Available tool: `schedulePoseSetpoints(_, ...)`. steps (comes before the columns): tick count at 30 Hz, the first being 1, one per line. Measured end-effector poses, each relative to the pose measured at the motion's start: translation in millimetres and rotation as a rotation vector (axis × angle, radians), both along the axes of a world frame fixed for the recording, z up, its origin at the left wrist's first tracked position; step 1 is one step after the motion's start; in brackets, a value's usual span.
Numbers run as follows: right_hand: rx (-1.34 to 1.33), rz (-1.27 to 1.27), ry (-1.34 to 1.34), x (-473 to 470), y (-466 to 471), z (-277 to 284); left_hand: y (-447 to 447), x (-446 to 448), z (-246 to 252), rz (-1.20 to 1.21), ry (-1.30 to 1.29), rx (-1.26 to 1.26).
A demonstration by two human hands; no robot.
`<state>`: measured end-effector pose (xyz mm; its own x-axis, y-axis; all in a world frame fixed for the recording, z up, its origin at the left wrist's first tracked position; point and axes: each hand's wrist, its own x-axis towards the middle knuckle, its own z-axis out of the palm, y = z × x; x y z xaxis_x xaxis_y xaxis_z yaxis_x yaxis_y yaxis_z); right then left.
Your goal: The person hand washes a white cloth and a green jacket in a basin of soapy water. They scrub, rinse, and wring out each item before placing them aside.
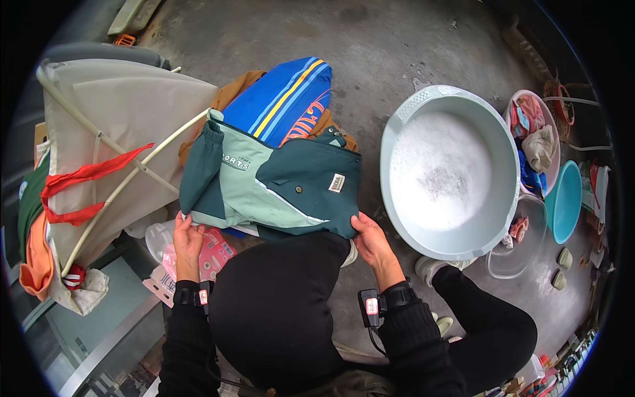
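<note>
A two-tone green jacket (pixel 270 186) lies spread before me, with a snap button and a light patch on its dark part. My left hand (pixel 188 243) pinches the jacket's near left corner between thumb and fingers. At the near right corner, my right hand (pixel 369 243) grips the dark green cloth. Beneath and beyond the jacket are a blue garment (pixel 292 99) with yellow and light blue stripes and some brown cloth (pixel 243 89). To the right stands a large pale grey-blue basin (pixel 501 149) of white foamy suds (pixel 441 168).
A cream fabric hamper (pixel 124 109) with crossed poles and red straps stands at left. At right are a pink basin (pixel 553 164) of clothes, a teal basin (pixel 563 203) and a clear tub (pixel 518 253). A pink package (pixel 216 253) lies near my left hand.
</note>
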<state>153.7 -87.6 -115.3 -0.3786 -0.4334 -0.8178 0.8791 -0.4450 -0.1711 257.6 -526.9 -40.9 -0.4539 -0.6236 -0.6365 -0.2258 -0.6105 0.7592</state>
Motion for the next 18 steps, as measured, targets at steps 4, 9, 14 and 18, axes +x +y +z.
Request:
schedulePoseSetpoints(4,-0.071,-0.002,0.017,5.9,13.2,6.6,-5.2,8.9,-5.3,-0.028,-0.013,0.002)
schedulePoseSetpoints(9,-0.132,0.104,0.047,10.3,24.7,8.8,-26.9,10.0,-14.1,-0.019,-0.074,0.01)
schedulePoseSetpoints(14,-0.064,0.147,0.07,4.0,22.0,13.5,3.9,-24.1,18.7,-0.575,-0.315,-0.948)
schedulePoseSetpoints(18,0.078,0.167,0.164,-10.2,12.1,26.5,56.3,-81.3,50.6,-1.135,-0.433,-1.986)
